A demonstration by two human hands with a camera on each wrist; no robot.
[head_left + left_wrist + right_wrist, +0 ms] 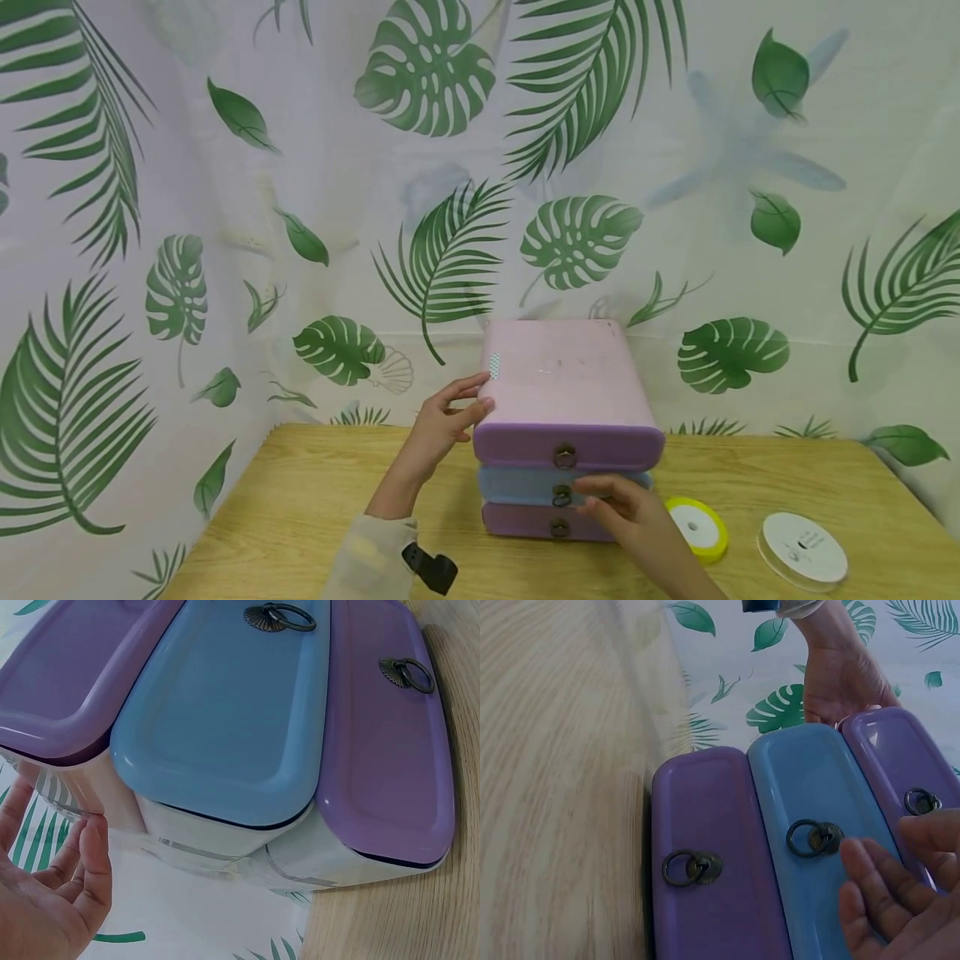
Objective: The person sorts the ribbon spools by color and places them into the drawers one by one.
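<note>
A small three-drawer organizer with a pale pink top stands on the table. Its top drawer front is purple, the middle one blue, the bottom one purple; each carries a bronze ring pull. The drawers look closed. My left hand touches the left side of the top unit with extended fingers, thumb near the upper edge. My right hand hovers before the blue drawer, fingers loosely bent beside its ring pull, holding nothing.
Right of the organizer lie a yellow-rimmed white spool and a white ribbon spool. The wooden table meets a leaf-printed cloth at its back. A black strap device sits on my left sleeve.
</note>
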